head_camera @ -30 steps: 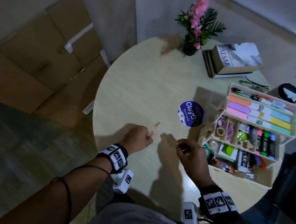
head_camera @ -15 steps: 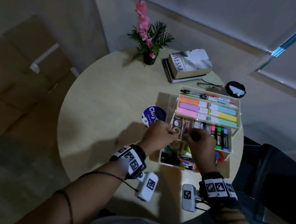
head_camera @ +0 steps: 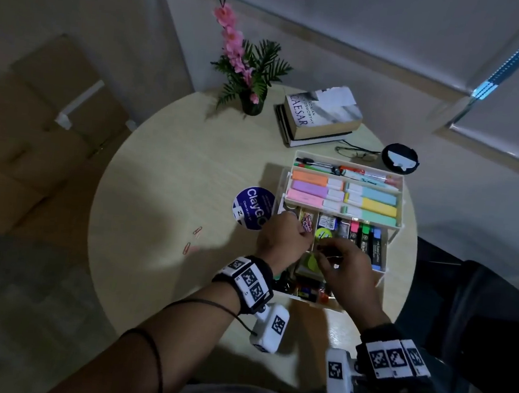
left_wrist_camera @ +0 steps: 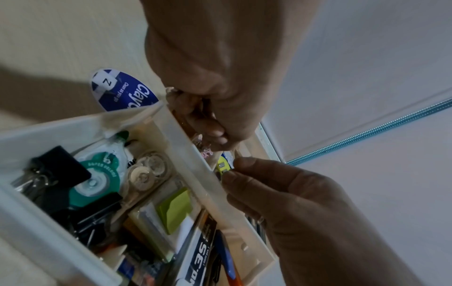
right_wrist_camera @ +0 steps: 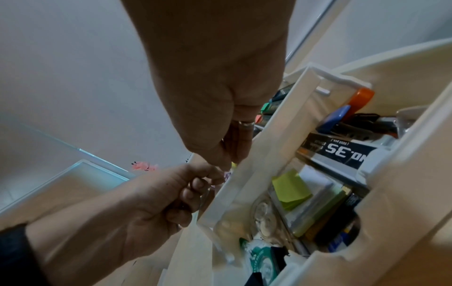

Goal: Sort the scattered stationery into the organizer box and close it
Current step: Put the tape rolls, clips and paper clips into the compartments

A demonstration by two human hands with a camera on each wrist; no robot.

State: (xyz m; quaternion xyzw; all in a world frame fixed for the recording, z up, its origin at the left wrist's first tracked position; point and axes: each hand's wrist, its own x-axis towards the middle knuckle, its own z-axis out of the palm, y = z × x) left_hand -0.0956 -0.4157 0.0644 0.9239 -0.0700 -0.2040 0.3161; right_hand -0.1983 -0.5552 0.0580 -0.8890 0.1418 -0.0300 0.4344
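Note:
The white organizer box [head_camera: 402, 198] stands open on the round table [head_camera: 165, 170], its tiered trays full of highlighters, markers, tape and sticky notes. My left hand [head_camera: 300, 232] hovers over the middle tray's small compartment of pink paper clips [head_camera: 306, 223], fingers curled and pinching pink clips [left_wrist_camera: 198, 138]. Just to its right, my right hand [head_camera: 323, 251] pinches a small clip between thumb and forefinger [left_wrist_camera: 231, 170] above the same tray. Two pink paper clips [head_camera: 197, 230] lie loose on the table left of the box.
A round blue ClayGo disc [head_camera: 252, 206] lies against the box's left side. At the table's far edge are a potted pink flower [head_camera: 252, 99], stacked books [head_camera: 321, 116], glasses [head_camera: 357, 153] and a black round object [head_camera: 400, 158]. Cardboard boxes [head_camera: 33, 140] sit on the floor at left.
Both hands went from the bare tabletop near the loose clips to the box's middle tray, the left carrying pink clips. My head turned right, toward the box.

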